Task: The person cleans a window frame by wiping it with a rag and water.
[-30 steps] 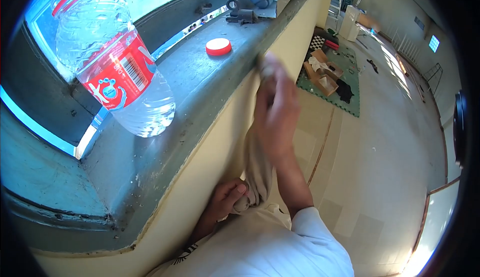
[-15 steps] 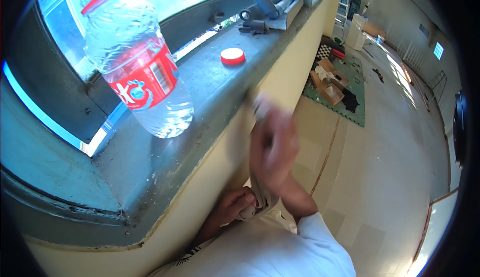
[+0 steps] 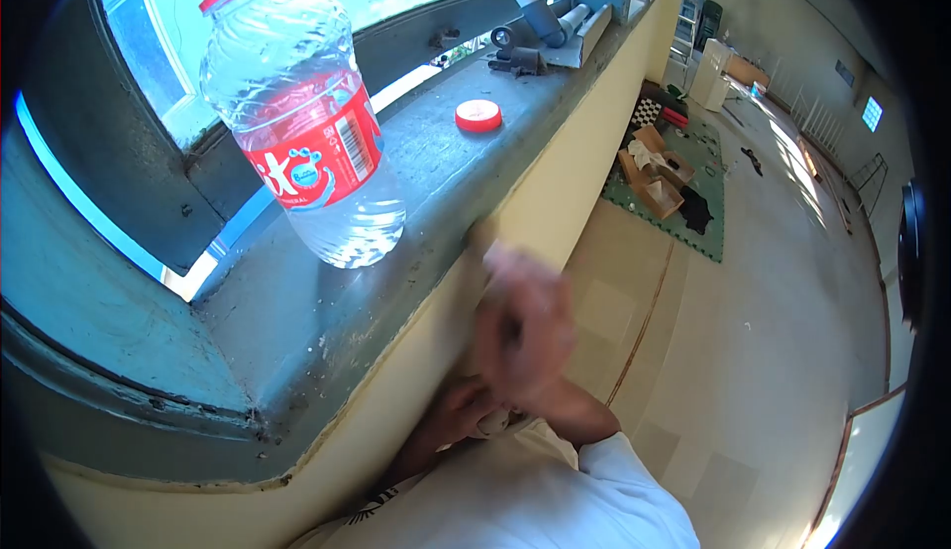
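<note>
My right hand (image 3: 525, 326) is raised beside the sill's edge, blurred by motion, its fingers curled; a small pale thing may show at its fingertips, too smeared to name. Below and partly behind it, against my shirt, my left hand (image 3: 464, 412) is bent round something pale I cannot make out. On the grey window sill (image 3: 436, 177) stands a clear plastic bottle (image 3: 312, 143) with a red label and a red ring at its open neck. A red and white cap (image 3: 478, 116) lies on the sill, to the right of the bottle.
Dark metal fittings (image 3: 535, 39) lie at the far end of the sill, by the window frame. Beyond the yellow wall, a green mat (image 3: 708, 239) on the floor holds an open cardboard box (image 3: 654, 192) and dark cloth. A ladder (image 3: 686, 29) stands farther back.
My right hand has moved slightly left and down, now covering more of my left hand. The bottle and cap appear a little farther right as the view shifts.
</note>
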### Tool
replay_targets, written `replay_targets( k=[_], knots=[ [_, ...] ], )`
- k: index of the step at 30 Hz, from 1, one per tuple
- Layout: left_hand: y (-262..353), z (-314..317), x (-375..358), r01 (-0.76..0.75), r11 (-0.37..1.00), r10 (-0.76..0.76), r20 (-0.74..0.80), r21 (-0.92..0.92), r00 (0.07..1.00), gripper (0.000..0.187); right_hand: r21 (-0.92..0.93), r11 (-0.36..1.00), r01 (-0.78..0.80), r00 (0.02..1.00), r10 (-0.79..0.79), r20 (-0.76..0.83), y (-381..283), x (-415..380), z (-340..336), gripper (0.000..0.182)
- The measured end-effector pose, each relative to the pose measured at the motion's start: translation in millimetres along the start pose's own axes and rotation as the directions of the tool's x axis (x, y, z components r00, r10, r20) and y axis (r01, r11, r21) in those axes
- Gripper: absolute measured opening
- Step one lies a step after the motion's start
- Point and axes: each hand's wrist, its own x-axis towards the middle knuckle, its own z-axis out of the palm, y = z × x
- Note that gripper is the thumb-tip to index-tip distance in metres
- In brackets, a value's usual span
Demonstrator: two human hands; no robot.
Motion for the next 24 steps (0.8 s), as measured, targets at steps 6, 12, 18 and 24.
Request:
replay_targets(
  k=[6,12,18,24],
  knots=[
    [-7.7,-9.7,-2.2,0.168,0.980,-0.152,0.144,-0.108,0.978,0.020,-0.019,0.999,-0.027,0.999,0.026,-0.044,8.8,2.4,4.7,0.045],
    [-3.3,-3.8,-1.8,0.144,0.980,-0.131,0.101,-0.137,0.986,0.021,-0.051,0.997,0.050,0.991,-0.055,-0.120,18.5,1.4,13.3,0.043],
    [-12.3,1.3,-0.8,-0.004,0.983,0.004,0.002,-0.181,1.000,0.023,-0.022,0.998,0.063,0.998,-0.064,-0.022,0.9,3.5,1.5,0.048],
    [0.3,6.2,2.7,0.005,0.997,-0.010,-0.066,-0.080,0.998,0.026,0.022,0.991,0.132,0.990,-0.131,-0.052,22.5,8.3,3.7,0.045]
  ],
)
